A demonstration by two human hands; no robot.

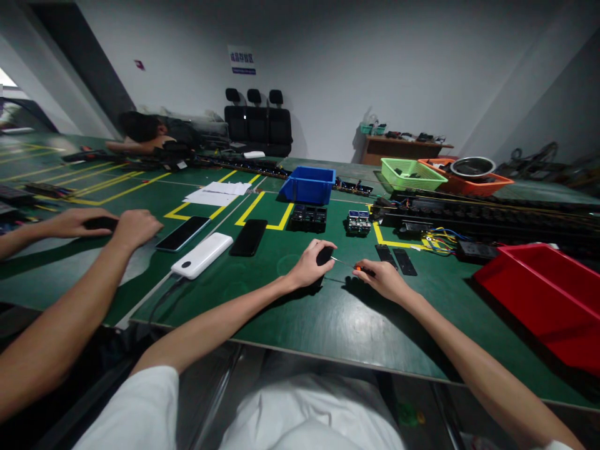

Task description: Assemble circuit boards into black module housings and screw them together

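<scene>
My left hand [311,266] is closed around a small black box-shaped part [324,255] just above the green table. In my right hand [382,278] is a screwdriver [359,269] with an orange and black handle. Its thin metal shaft points left, and the tip reaches the black part or lies very close to it. Two flat black plates [396,259] lie beyond my right hand. Farther back stand a black module [308,217] and a similar module with a pale, exposed side [359,223].
A co-worker's hands [135,228] are at the left. Nearby lie a white power bank [202,255] and two phones, one a black phone [249,237]. A blue bin [309,185] stands behind, a red bin [544,300] at right. Long black assemblies with wires [440,239] extend right.
</scene>
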